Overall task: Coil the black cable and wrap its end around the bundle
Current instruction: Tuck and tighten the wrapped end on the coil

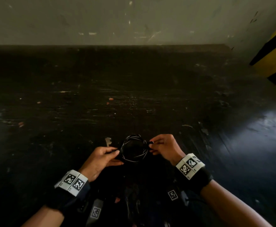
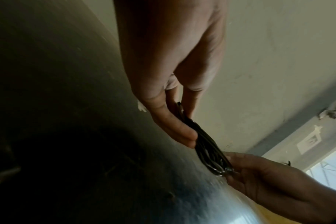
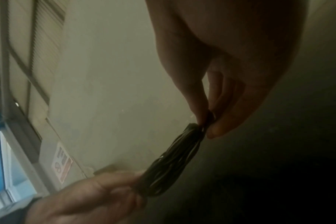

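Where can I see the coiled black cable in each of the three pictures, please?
Head: coiled black cable low centre, held between both hands.
Left wrist: centre right, below the left hand.
Right wrist: centre, below the right hand.
Shared landmark: the pale wall.

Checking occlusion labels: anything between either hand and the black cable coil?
Nothing visible. The left hand pinches one side of the black cable coil, the right hand pinches the opposite side; both grips sit directly on it.

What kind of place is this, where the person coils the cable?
Probably a workshop or utility room: a dark, scuffed floor, a stained bare wall, and a yellow-and-black striped block at the right.
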Available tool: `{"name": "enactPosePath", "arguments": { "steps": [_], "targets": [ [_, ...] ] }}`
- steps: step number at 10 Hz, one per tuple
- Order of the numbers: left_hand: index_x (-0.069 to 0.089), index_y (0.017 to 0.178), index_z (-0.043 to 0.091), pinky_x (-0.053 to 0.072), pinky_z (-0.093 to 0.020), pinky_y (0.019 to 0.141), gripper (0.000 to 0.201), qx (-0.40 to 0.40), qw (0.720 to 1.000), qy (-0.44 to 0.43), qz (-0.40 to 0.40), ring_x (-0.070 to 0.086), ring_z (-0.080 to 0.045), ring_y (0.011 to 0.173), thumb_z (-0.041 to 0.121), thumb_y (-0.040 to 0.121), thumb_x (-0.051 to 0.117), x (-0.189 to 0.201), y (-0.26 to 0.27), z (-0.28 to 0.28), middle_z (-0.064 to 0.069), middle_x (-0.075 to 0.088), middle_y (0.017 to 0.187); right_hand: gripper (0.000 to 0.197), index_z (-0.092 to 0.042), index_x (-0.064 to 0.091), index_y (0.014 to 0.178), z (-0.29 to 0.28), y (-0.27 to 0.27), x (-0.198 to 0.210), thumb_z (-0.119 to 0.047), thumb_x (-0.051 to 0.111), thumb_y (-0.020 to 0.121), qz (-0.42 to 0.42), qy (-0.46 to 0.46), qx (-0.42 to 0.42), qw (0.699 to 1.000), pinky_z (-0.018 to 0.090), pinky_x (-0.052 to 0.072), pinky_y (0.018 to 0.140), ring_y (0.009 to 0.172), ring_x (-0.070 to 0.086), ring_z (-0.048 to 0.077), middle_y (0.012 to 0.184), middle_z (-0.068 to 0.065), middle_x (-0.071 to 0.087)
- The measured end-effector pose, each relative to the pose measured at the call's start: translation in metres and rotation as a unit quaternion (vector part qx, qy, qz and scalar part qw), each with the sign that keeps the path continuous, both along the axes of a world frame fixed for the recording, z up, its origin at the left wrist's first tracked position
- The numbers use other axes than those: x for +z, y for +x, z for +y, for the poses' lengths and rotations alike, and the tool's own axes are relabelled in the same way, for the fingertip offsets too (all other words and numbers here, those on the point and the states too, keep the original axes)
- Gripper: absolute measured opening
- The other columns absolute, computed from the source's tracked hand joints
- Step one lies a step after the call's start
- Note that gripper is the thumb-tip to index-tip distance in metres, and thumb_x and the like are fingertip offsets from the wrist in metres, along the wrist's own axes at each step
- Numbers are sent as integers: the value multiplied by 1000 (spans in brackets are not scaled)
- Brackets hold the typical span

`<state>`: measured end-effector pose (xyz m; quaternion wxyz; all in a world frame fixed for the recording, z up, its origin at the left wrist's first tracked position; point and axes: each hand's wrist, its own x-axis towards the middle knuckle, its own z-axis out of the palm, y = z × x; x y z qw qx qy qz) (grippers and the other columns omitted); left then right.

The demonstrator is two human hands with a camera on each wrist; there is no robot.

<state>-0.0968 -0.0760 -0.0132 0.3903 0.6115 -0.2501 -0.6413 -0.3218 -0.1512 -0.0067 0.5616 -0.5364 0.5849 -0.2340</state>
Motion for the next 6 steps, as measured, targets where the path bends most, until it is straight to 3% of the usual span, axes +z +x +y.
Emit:
{"name": "enactPosePath", "arguments": {
  "steps": [1,2,3,4,6],
  "targets": [
    [65,101,-1,60,-23,57,13,36,996,-2,-79,71,-20,60,1,89,59,-8,8,-11,-22,70,97,11,-11,63,78,-8,8,-13,-2,69,81,41,21,19,999,25,57,56,60,66,16,73,10,68],
    [65,97,-9,54,-18,46,17,43,978,-11,-205,66,-13,49,2,84,67,-20,19,-18,-19,69,81,12,-14,62,78,-12,19,-19,-6,70,82,106,31,57,992,21,54,51,55,62,12,69,6,65],
    [66,92,-5,46,-18,39,16,24,961,-7,-276,60,-11,43,6,83,69,-26,24,-20,-13,67,67,14,-15,60,75,-16,23,-19,-10,71,81,136,30,71,988,18,49,44,52,58,11,68,4,62],
    [63,88,1,45,-20,39,10,15,953,1,-303,59,-16,49,9,84,69,-23,20,-20,-14,67,69,9,-10,63,81,-17,21,-13,-13,72,81,151,34,76,985,16,47,41,53,58,11,71,5,63],
    [61,89,12,43,-22,46,11,31,927,-17,-372,62,-17,57,21,86,66,-17,32,0,-9,66,80,21,-7,62,103,-3,12,-10,-16,68,85,133,-7,85,987,17,53,51,61,60,10,85,10,66]
  ]
}}
